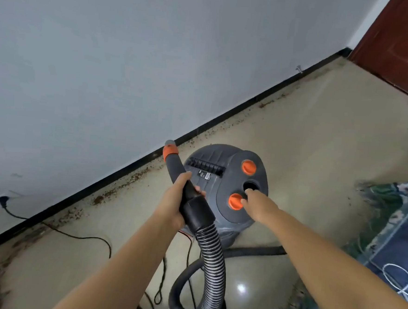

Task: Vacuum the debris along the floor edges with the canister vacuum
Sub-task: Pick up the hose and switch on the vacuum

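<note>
Head view looks down on a round dark-grey plastic canister vacuum (224, 189) standing on the beige polished floor (306, 161) near frame centre, close to the black baseboard (129, 167) that runs from 8 o'clock up to 2 o'clock under the pale grey wall (157, 54). Brown crumbly debris (113, 191) lies scattered in a line along that baseboard, on both sides of the canister. The left hand (173, 200) is wrapped around the black curved hose handle (180, 174), whose orange-ringed tip points toward the wall at 11 o'clock; a ribbed black-and-grey hose (211, 258) drops from it toward 6 o'clock and loops on the floor. The right hand (257, 204) reaches onto the canister's top, fingertips at the nearer of two orange round knobs (235, 201) beside a dark opening (whether it grips or only touches the knob cannot be told). A thin black power cord (76, 236) runs from a wall plug (2, 199) at 9 o'clock. A blue floral patterned rug (395, 240) lies at 4 o'clock, and a reddish-brown wooden door (404, 42) stands at 1 o'clock.
</note>
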The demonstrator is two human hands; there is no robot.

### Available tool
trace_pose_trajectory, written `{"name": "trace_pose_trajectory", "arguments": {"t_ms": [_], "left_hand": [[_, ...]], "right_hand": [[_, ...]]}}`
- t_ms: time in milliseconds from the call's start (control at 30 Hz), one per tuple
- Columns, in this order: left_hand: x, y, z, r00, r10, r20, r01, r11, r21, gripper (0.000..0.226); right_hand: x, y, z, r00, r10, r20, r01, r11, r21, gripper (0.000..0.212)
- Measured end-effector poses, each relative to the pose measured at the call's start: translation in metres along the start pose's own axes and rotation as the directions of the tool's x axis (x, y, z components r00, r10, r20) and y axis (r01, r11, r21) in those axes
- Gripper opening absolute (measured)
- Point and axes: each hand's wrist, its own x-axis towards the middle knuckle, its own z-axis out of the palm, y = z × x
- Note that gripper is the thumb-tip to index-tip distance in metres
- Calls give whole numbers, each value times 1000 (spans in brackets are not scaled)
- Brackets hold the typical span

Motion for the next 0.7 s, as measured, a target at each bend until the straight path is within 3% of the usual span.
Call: {"name": "trace_pose_trajectory", "arguments": {"t_ms": [167,400,700], "left_hand": [[16,-22,-16,997,33,-63,-28,997,68,25],[21,-49,-43,994,-6,-108,2,999,-34,27],[6,-32,-45,989,110,-100,-115,992,-47,32]], "right_hand": [[25,-9,24,998,-63,23,67,966,-249,30],[40,-6,37,986,-167,4,144,839,-525,29],[47,-10,32,987,-17,157,77,920,-384,38]]}}
